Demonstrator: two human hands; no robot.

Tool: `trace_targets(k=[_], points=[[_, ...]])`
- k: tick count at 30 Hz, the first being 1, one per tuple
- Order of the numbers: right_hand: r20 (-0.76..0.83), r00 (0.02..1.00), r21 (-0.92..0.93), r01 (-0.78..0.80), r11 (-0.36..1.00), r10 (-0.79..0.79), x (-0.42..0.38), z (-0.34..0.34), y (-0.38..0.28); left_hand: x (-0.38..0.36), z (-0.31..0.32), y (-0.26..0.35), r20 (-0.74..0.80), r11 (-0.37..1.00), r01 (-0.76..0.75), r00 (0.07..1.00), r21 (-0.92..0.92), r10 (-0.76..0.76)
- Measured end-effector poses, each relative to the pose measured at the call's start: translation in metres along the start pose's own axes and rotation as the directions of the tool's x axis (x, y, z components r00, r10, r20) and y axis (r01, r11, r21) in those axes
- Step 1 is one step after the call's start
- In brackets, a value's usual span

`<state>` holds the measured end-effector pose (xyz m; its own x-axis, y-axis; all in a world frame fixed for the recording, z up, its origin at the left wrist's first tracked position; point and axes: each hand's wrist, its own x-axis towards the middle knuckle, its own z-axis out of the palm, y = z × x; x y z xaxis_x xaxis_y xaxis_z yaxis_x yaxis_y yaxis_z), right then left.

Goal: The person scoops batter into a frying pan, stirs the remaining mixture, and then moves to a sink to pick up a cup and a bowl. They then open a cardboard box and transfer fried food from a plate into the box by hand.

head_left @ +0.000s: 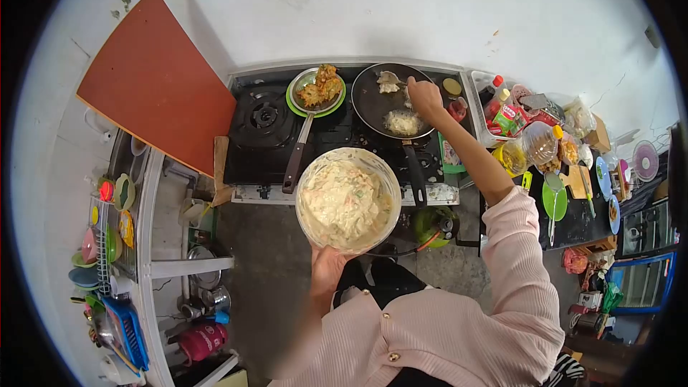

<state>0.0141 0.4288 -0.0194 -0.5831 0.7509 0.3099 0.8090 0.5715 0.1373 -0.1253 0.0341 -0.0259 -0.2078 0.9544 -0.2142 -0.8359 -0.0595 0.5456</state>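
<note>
My left hand [327,266] grips the near rim of a bowl [392,222], keeping it in front of the stove. Thick pale batter [342,201] with orange and green bits fills it. Over the frying pan [367,106], my right hand [426,98] is closed on a spoon [388,77] whose head carries or touches some batter. One pale fritter [403,123] bubbles in the oil near the pan's handle side. Another bit of batter beside my right fingers is partly hidden. Left of the pan, browned fritters [321,88] lie in a strainer [307,109] resting on a green plate [339,110].
The strainer's handle [294,165] and the pan's handle [416,175] stick out over the stove's front edge. An unused burner [264,116] is at the left, by a reddish-brown board [161,86]. Bottles and packets crowd a plastic bin [481,129] at the right.
</note>
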Motion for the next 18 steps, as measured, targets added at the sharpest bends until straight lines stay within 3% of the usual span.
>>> trace_targets(k=[8,18], points=[[-0.043,0.995,-0.146,0.082,0.986,-0.09,-0.002,-0.016,0.004,-0.002,0.003,0.0,-0.022,0.999,-0.006,1.0,-0.037,0.005],[-0.057,0.994,-0.067,0.088,0.994,-0.091,-0.009,-0.012,-0.001,-0.002,0.002,0.0,-0.014,0.999,0.0,1.0,-0.036,-0.001]])
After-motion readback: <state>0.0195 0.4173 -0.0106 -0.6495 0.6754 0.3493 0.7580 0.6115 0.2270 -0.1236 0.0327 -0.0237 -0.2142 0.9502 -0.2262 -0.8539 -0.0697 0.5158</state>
